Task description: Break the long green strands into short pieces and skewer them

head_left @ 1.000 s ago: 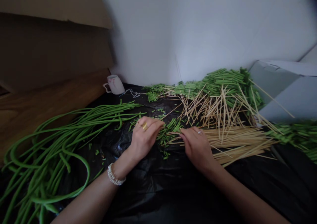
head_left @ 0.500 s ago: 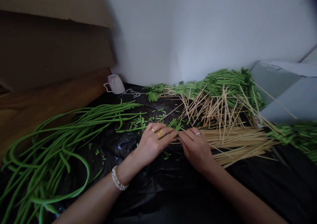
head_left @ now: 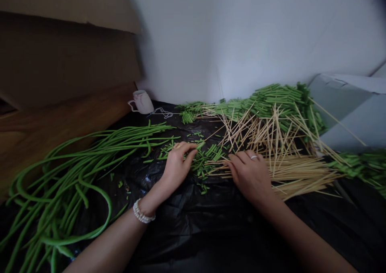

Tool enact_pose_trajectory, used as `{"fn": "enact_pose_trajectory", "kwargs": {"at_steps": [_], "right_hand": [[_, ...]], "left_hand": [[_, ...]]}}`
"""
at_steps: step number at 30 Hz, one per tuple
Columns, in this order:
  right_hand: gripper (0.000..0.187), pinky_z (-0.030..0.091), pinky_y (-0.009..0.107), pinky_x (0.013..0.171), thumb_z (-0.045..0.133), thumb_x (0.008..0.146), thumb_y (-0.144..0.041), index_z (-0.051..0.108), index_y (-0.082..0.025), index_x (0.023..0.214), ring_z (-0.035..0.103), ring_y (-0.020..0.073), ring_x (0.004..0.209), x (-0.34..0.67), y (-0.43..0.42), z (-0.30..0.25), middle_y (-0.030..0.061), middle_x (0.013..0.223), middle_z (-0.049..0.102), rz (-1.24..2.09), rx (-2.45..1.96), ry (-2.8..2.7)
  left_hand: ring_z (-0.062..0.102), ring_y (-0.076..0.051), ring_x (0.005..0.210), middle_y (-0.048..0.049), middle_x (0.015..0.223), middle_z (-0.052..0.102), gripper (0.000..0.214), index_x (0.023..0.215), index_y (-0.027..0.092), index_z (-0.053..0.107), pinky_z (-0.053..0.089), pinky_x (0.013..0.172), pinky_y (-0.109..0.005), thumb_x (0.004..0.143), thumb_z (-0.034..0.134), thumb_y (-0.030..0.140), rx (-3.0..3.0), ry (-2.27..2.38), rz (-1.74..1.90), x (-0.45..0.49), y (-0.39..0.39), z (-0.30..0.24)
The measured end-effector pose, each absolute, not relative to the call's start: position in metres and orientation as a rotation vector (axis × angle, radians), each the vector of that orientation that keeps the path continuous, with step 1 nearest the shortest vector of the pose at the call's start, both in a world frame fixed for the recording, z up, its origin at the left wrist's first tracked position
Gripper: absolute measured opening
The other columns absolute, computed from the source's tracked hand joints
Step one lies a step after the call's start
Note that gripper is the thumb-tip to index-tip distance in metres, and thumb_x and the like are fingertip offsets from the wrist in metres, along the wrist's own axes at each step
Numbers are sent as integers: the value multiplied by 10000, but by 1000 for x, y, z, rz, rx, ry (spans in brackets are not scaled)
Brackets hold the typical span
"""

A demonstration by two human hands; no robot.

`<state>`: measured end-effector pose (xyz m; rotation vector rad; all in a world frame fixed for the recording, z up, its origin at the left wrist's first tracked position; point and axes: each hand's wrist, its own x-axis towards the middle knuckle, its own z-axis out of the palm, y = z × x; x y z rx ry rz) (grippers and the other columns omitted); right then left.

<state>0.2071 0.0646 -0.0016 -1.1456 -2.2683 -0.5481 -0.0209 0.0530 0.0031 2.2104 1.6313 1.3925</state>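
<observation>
1. The left forearm [head_left: 111, 241] and right forearm [head_left: 304, 228] are slanting inward above a black sheet [head_left: 208, 241].
2. The right hand [head_left: 251, 174] is lying back upward, fingers close together and bending over the left part of the sticks [head_left: 304, 170]; whether they are gripping one cannot be told.
3. The left hand [head_left: 176, 166], wrist raised toward the right, is pinching a bean piece [head_left: 200, 145] between thumb and fingertips.
4. Loose pieces [head_left: 214, 152] are lying between and beyond the hands.
5. Long beans [head_left: 120, 139] are trailing leftward.
6. Behind, a green heap [head_left: 280, 98] is lining the wall [head_left: 181, 44]; a mug [head_left: 143, 103] is standing farther left.
</observation>
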Motion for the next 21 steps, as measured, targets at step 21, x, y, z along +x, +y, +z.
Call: {"fn": "enact_pose_trajectory", "kwargs": {"at_steps": [21], "right_hand": [[190,320,274,554,475,911,-160,654,-174,973,523,149,664,206,58,-7,32,847,616,-476,-1136,-2220]], "left_hand": [[629,-151,779,-43,810,733,338,879,165,751,442,774,-276,620,817,371,943,1264,1584,-35,69,-4]]}}
